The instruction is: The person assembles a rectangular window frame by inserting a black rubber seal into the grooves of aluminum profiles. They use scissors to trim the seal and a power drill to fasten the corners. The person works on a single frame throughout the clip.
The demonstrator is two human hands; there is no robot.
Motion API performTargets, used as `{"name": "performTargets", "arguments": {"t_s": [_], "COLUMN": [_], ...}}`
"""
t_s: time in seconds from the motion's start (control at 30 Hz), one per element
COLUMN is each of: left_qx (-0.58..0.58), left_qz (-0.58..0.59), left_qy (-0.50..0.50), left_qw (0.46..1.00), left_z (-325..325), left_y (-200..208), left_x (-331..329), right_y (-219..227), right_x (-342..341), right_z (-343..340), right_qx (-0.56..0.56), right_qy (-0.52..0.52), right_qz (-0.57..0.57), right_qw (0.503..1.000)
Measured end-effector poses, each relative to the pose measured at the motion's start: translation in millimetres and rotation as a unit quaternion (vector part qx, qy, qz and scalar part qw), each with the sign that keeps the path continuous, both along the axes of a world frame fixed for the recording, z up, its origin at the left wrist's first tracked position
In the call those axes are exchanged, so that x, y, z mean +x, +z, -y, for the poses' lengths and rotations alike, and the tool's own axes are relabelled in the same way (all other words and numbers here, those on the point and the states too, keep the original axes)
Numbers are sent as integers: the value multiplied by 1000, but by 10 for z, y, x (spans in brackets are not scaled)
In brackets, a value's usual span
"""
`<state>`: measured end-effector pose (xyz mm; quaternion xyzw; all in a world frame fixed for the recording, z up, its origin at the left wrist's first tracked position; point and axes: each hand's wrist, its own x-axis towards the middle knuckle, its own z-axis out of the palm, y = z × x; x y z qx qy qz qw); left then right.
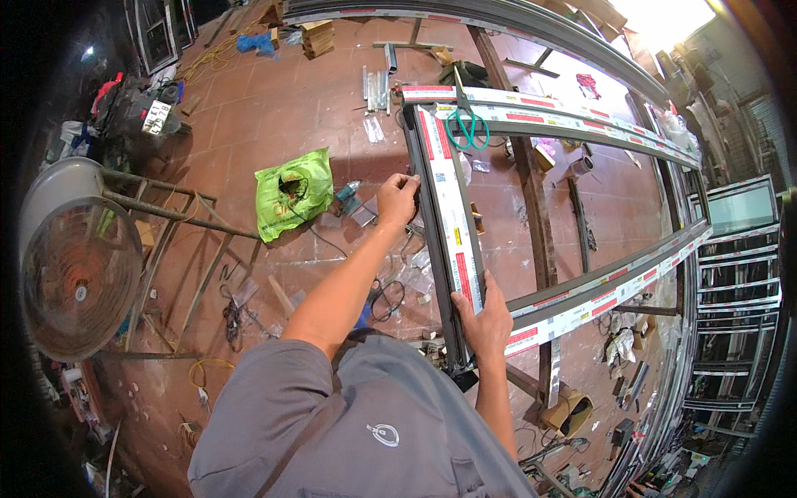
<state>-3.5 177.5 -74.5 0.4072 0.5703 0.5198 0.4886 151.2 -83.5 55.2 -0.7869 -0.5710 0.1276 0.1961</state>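
Dark frame looks stiff and heavy; I'd hold its long sides. Right hand curls round one end. Left hand is pinched, on what I can't tell.

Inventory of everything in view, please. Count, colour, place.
taped frame: 1, dark with white-red strips, before the person
scissors: 1 pair, green handles, on the frame's far left corner
long profiles: several, dark, top
green bag: 1, lime, floor left of the frame
power tool: 1, teal, beside the bag
fan: 1, grey, far left
metal stand: 1, brownish, beside the fan
cables: several, dark and yellow, floor
open carton: 1, brown, floor lower right
other frames: several, dark and white, right
small clutter: uncountable, mixed, floor
shirt: 1, grey, bottom
left hand: 1, bare, by the frame's left edge
right hand: 1, bare, gripping the frame's left bar
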Motion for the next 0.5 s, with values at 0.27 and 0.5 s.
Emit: {"name": "performTargets", "arguments": {"t_s": [0.27,0.5], "left_qx": [-260,-240], "left_qz": [271,224], "left_qy": [0,45], "left_qw": [927,944], "left_z": [36,12], "left_y": [383,494], "left_x": [66,156], "right_y": [-21,-8], "right_x": [22,34], "right_z": [29,36], "right_qx": [8,16], "right_qy": [0,1], "right_qz": [6,-1], "right_qw": [1000,1000]}}
